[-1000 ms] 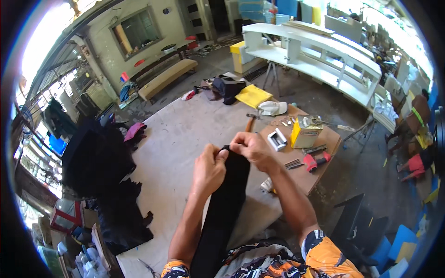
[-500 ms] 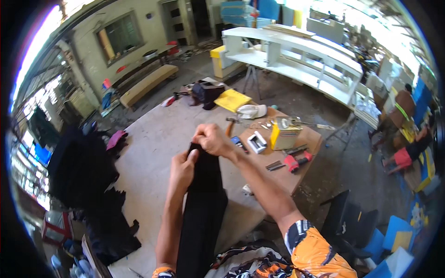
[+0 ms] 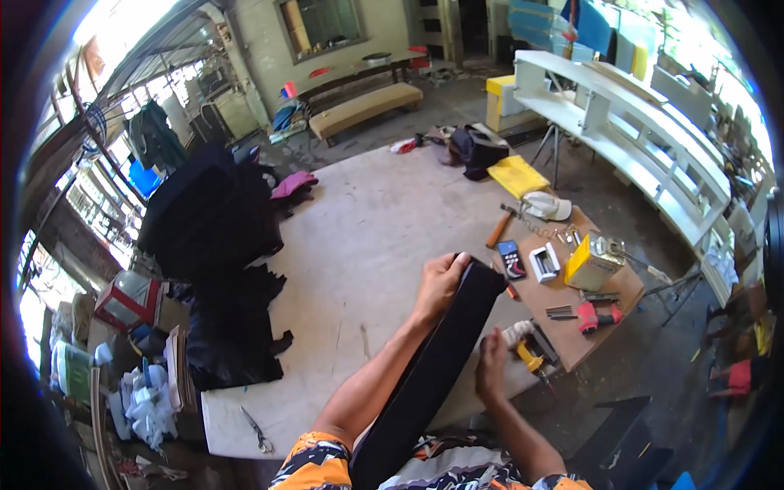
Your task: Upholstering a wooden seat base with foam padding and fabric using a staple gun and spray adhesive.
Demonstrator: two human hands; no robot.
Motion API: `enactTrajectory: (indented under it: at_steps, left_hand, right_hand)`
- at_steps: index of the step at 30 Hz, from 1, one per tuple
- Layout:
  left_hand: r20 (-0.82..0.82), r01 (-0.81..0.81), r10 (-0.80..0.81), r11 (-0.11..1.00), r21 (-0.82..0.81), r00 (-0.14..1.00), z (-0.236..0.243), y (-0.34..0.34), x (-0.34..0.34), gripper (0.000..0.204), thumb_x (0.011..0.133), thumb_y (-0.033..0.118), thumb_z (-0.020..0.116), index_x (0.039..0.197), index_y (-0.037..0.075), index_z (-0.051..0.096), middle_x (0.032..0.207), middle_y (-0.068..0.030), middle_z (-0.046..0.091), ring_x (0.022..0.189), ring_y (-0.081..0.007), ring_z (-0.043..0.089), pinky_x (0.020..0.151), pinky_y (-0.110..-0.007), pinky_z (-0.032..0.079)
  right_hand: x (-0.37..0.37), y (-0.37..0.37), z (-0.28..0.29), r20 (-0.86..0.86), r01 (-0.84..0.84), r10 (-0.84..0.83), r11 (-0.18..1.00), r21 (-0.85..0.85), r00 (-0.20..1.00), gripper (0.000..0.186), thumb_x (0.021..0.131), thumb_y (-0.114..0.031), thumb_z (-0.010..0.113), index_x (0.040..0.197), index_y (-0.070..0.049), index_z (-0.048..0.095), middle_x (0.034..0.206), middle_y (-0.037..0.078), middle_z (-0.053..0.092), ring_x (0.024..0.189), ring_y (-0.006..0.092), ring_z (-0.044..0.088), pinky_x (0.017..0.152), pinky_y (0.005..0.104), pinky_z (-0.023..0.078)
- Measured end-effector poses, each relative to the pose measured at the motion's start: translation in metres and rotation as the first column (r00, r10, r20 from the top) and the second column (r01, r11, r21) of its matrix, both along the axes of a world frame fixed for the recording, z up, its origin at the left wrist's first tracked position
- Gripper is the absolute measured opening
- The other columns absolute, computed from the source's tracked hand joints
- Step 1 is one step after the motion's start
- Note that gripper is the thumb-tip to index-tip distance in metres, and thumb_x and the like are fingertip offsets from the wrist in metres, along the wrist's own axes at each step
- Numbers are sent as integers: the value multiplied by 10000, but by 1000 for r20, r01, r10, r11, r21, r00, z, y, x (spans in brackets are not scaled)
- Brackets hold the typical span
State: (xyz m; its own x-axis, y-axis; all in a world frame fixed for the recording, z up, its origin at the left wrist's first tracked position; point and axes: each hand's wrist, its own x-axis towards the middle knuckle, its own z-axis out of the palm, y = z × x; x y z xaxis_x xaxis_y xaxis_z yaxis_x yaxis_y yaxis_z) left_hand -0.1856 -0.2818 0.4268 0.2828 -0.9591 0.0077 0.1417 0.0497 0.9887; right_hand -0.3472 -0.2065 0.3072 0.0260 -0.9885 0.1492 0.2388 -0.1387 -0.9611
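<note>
A long black fabric-covered piece (image 3: 445, 359) slants up from my lap over the table. My left hand (image 3: 441, 287) is closed around its upper end, with the thumb on top near the edge. On the right side of the piece, my right hand (image 3: 492, 366) is raised and holds nothing that I can see; its fingers point up, slightly blurred. Just right of that hand, a yellow and black power tool (image 3: 532, 351) lies at the table edge, beside a whitish bundle (image 3: 516, 331).
Black fabric (image 3: 233, 327) is heaped on the table's left, with scissors (image 3: 257, 430) near the front edge. On the brown board (image 3: 584, 347) are a hammer (image 3: 498, 229), a phone (image 3: 512, 260), a yellow can (image 3: 592, 265) and a red tool (image 3: 599, 317). A white cabinet frame (image 3: 629, 122) stands beyond.
My right hand has let go of the piece's upper end and moved down to its right side. The piece now leans to the right in my left hand. The view has swung left.
</note>
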Motion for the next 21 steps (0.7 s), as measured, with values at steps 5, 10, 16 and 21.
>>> enactTrajectory:
  at_steps: [5,10,16,21]
  left_hand:
    - [-75,-11,12,1000,18,997,8,8,-21,326,1058,223,611,814,26,699,698,57,566,603,-35,440,545,-230,361]
    - [148,-203,205,979,-30,967,38,20,-9,309,1032,184,624,790,6,697,654,53,527,585,-49,405,528,-247,342]
    - [491,-272,316,949,-160,812,-4,15,22,338,1036,164,630,737,10,605,590,6,468,524,-115,374,497,-302,340]
    - [842,-196,258,963,-185,473,-161,8,32,336,1021,192,646,726,44,582,567,-81,527,461,-228,443,485,-364,387]
  right_hand:
    - [36,63,-14,180,-286,249,931,226,952,406,1123,-309,393,1459,-91,456,1305,79,576,1133,183,579,999,340,466]
    - [50,59,45,400,-355,182,837,417,898,438,1150,-326,337,1528,-125,431,1366,73,591,1184,176,620,1042,335,489]
    - [58,27,53,680,-626,130,540,562,722,518,1119,-478,406,1374,-76,612,1241,88,698,1085,187,676,935,346,546]
    - [50,0,-60,782,-716,-13,394,577,623,709,1068,-633,424,1327,-11,647,1179,102,720,1000,191,686,883,334,541]
